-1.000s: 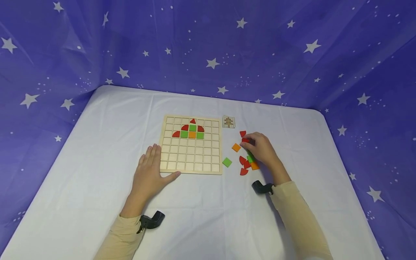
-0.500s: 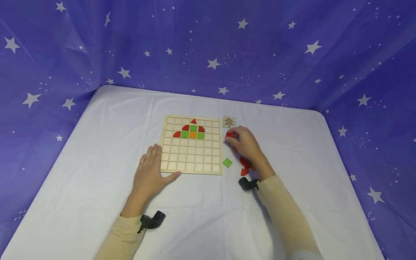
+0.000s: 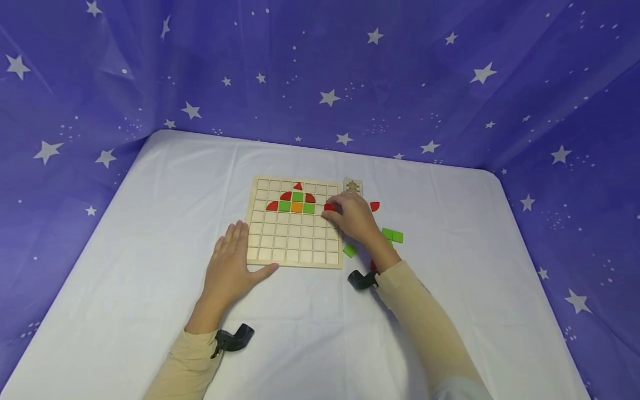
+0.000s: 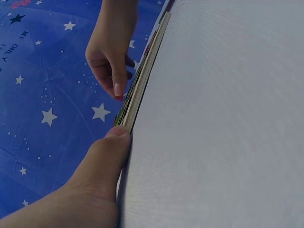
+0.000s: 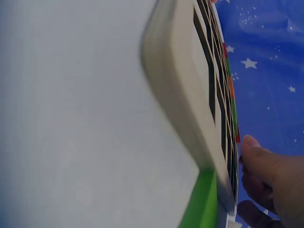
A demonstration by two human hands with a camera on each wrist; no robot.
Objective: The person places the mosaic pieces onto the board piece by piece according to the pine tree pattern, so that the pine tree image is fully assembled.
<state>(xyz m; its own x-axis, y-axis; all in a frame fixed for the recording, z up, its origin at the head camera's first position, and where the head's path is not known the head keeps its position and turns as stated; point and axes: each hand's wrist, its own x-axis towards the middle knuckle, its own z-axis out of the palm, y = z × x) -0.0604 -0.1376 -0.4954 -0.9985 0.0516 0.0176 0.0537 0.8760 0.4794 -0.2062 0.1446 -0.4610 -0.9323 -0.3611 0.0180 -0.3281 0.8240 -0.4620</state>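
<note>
A wooden grid board (image 3: 295, 266) lies on the white table. On it, red rounded pieces flank green squares (image 3: 298, 197) and an orange square (image 3: 297, 207), with a red triangle (image 3: 298, 186) on top. My left hand (image 3: 227, 269) rests flat along the board's left edge, fingers straight and thumb at the near edge; its thumb (image 4: 111, 140) touches the rim in the left wrist view. Over the board's right columns, my right hand (image 3: 356, 218) pinches a red piece (image 3: 328, 207) between thumb and fingers. Its exact shape is partly hidden by the fingertips.
Right of the board lie a loose green square (image 3: 349, 251), more green squares (image 3: 392, 234) and a red quarter-circle (image 3: 375, 206). Other pieces hide under the right forearm. A tree pattern card (image 3: 353, 185) sits by the board's far right corner. Starry blue cloth (image 3: 325, 66) surrounds the table.
From the loose pieces, my right hand has moved left with the red piece, past the card and over the board's right side. The left hand stays put.
</note>
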